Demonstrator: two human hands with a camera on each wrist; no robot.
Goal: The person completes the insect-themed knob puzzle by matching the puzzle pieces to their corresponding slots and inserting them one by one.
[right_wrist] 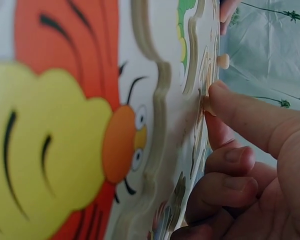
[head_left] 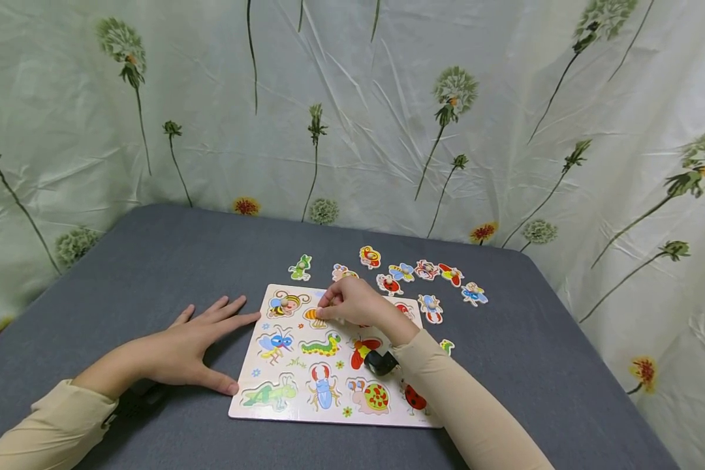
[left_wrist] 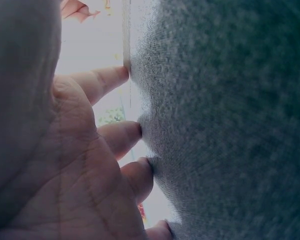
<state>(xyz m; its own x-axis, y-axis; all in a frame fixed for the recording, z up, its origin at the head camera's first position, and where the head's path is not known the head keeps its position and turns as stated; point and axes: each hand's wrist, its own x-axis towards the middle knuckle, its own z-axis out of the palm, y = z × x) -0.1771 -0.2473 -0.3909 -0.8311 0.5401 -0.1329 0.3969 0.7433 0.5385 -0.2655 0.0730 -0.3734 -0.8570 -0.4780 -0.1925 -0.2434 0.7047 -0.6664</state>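
My right hand [head_left: 361, 303] is over the top row of a white insect puzzle board [head_left: 299, 411]. Its thumb and index finger pinch a small wooden knob [right_wrist: 206, 104] of a puzzle piece, low against the board. An orange striped bug picture [head_left: 313, 317] shows beside the fingertips; the hand hides the rest. A smiling bee piece [head_left: 284, 303] with a knob sits in the top left recess. My left hand [head_left: 182, 349] lies palm down with spread fingers [left_wrist: 102, 82], thumb and index fingertips at the board's left edge.
Several loose knobbed pieces lie behind the board, among them a grasshopper [head_left: 300, 267], a ladybug [head_left: 390, 284] and a red-yellow moth [head_left: 451, 274]. A stag beetle piece [head_left: 431, 308] is at the right edge. Flowered cloth [head_left: 364, 163] hangs behind the grey table [head_left: 182, 254].
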